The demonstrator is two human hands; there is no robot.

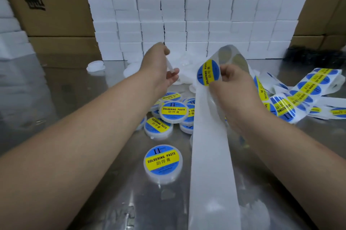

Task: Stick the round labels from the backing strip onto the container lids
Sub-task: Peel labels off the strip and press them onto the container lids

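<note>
The right hand [234, 83] pinches the round blue-and-yellow paper label [208, 72] at its right edge with thumb and fingers curled. The label faces the camera. Its yellow band runs near vertical, with the text reading upward. The white backing strip [211, 173] runs lengthwise up to this hand, just right of the labelled white round container [162, 162]. Beyond that container, the left hand [161, 68] grips a thin white plastic piece [171, 67], edge-on and blurred.

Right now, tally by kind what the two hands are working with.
white lid: 1, held in the left hand
backing strip: 1, held in the right hand
round label: 1, at the strip's fold by the right fingers
Total: 3
</note>
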